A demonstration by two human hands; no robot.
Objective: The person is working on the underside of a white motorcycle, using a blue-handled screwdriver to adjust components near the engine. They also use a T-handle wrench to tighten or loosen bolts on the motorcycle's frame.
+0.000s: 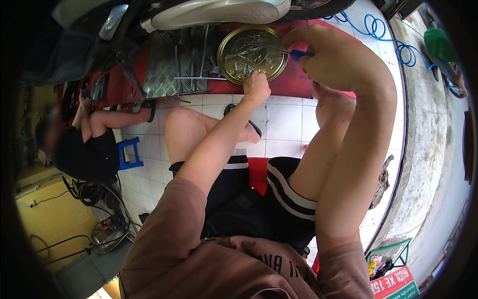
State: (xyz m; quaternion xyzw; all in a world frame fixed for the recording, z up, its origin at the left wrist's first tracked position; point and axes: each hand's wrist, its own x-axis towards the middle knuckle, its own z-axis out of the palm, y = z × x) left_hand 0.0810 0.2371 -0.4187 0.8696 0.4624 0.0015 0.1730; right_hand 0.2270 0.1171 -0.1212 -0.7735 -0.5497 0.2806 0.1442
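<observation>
A round gold metal tray (220,56) lies on the red work platform, holding several small silver screws (242,67). At its near rim my left hand (257,84) reaches in, fingertips pinched together among the screws. Whatever those fingertips hold is too small to make out. On the tray's right side, my right hand (324,54) is closed around a screwdriver with a blue handle (298,55). Its thin metal shaft points left over the tray.
A motorbike body (219,14) stands just beyond the tray. Long metal rods (201,77) and a checkered metal plate (164,62) lie left of it. Another person (84,134) sits at far left by a blue stool (130,152). A blue coiled hose (406,52) runs along the right.
</observation>
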